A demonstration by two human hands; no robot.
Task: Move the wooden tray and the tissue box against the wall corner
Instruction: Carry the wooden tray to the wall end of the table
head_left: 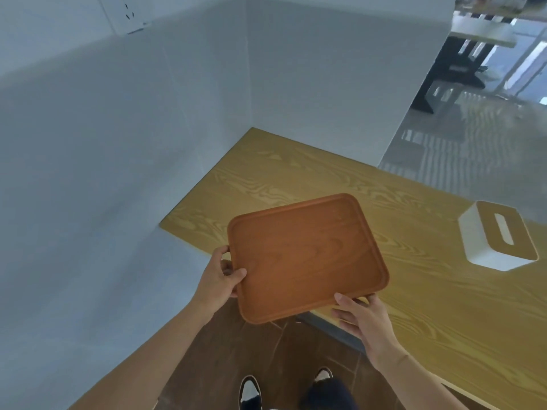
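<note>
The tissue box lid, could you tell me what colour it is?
Light wood tan, on a white tissue box; shown in the head view.

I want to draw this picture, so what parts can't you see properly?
All in the head view:
- Fingers of the left hand and right hand: mostly hidden under the wooden tray.
- Table edge nearest the person: partly covered by the tray.
- Tissue box: no tissue can be made out in its slot.
- Shoes: cut off by the bottom edge.
</note>
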